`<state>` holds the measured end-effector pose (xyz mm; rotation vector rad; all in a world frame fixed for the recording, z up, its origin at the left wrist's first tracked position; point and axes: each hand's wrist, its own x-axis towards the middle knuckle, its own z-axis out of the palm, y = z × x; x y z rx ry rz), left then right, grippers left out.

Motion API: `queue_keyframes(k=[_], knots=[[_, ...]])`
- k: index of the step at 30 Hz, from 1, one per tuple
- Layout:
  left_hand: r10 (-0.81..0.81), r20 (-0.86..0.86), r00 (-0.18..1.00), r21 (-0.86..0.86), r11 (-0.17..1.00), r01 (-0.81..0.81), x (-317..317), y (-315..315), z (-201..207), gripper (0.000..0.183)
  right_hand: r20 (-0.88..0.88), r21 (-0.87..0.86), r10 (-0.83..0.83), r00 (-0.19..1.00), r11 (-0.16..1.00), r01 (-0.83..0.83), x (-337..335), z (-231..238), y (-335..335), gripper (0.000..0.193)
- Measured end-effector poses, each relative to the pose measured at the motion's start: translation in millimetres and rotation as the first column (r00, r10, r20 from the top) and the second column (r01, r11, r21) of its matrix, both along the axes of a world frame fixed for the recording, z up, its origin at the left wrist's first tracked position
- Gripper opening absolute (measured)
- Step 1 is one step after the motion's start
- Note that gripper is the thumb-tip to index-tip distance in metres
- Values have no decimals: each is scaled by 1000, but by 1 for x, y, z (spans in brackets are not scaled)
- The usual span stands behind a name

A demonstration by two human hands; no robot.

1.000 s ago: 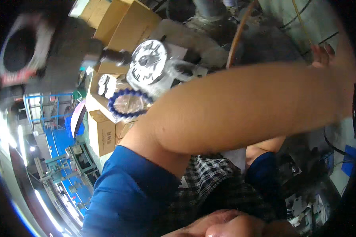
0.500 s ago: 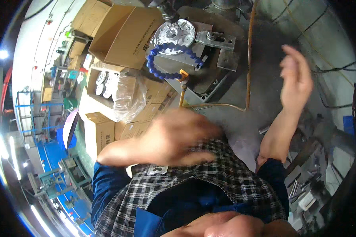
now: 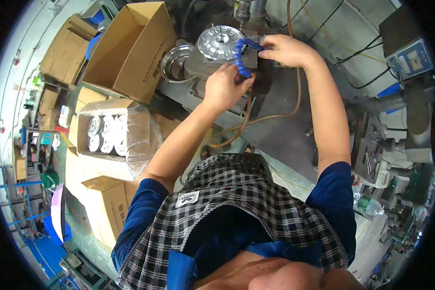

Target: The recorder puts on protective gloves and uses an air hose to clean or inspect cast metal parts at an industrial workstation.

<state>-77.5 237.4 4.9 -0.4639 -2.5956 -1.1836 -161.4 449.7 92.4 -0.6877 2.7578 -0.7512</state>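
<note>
A blue segmented coolant hose [image 3: 239,54] curves between my two hands, beside a round silver metal disc [image 3: 212,42] with radial ribs. My left hand [image 3: 222,89] is closed at the hose's lower end, by the small orange valve [image 3: 251,77] where a brown tube joins. My right hand [image 3: 286,50] pinches the hose's other end, its fingertips partly hidden behind the hose. The disc lies on the machine's metal table [image 3: 198,65], under the drill press spindle [image 3: 242,10].
A shiny steel bowl [image 3: 165,65] sits left of the disc. Further left are an open cardboard box [image 3: 130,50] and a plastic-lined box [image 3: 140,123] holding several silver discs. The brown tube [image 3: 275,116] loops across the bench. A control box [image 3: 411,58] stands far right.
My left hand has gone from in front of the apron up to the hose's valve end. My right hand has moved left onto the hose's other end. The whole view has shifted.
</note>
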Motion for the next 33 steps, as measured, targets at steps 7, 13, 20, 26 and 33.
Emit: queue_keyframes(k=[7,13,20,26,33], knots=[[-24,-54,998,29,999,26,0,1,-8,29,-104,64,-310,945,946,318,45,-17,-18,39],[-51,-134,990,9,999,53,-8,10,-18,25,-249,302,-230,941,905,301,32,3,-32,38],[-67,-165,984,-4,998,67,-8,13,-20,24,-309,198,-72,948,970,138,3,-9,-41,24],[-17,-160,987,8,1000,19,-4,14,-16,22,-156,-326,-74,985,945,20,-9,-39,-40,10],[-12,-120,993,26,1000,15,-7,14,-15,24,-197,-399,-57,979,917,-27,-14,-41,-51,13]])
